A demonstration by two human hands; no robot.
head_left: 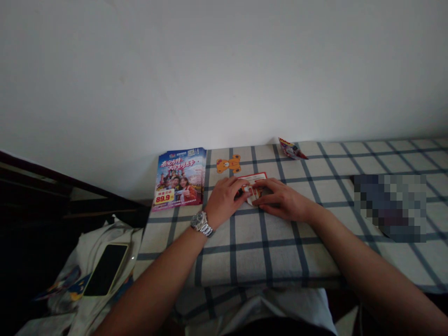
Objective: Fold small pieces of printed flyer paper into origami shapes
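Observation:
A partly folded paper flyer [252, 178], red-edged with white and orange print, lies on the checked cloth between my hands. My left hand [224, 198], with a metal watch at the wrist, has its fingers pressed on the paper's left side. From the right, my right hand [285, 200] grips the paper's other side with thumb and fingers. My fingers cover much of the sheet, so its exact folds are hidden. A stack of printed flyers [180, 179] lies left of my left hand. Just beyond the hands is a flat orange bear figure [228, 164].
A small folded paper piece [292, 150] stands by the wall [224, 70]. Blurred pixels cover a dark item [388, 207] at the right on the checked tablecloth [329, 177]. Below the table's left edge, a phone [107, 270] rests on pale cloth [73, 261].

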